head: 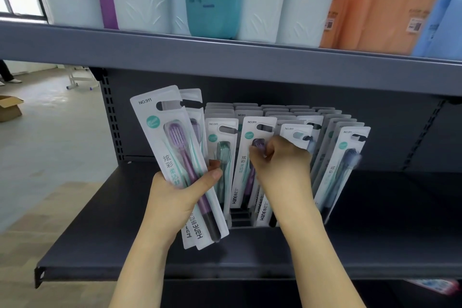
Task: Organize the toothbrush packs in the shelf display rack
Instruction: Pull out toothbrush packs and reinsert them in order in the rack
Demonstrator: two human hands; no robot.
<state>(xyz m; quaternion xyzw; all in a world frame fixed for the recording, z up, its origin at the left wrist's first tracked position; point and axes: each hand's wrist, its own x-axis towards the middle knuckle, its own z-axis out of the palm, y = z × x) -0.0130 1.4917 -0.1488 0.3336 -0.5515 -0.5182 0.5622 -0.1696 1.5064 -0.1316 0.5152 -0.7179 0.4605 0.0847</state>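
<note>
- Display rack (240,217) sits on the dark shelf (375,232); I use it as ref pt.
- My left hand (175,197), just left of rack, grips a small stack of toothbrush packs (175,157), thumb across the front; top pack is purple, tilted left.
- My right hand (280,160), in front of rack's mid rows, fingers curled, pinches a purple pack (246,157) standing in rack.
- Other packs (345,157) upright in rows to the right.
- White pouches (265,0) on shelf above rack.
</note>
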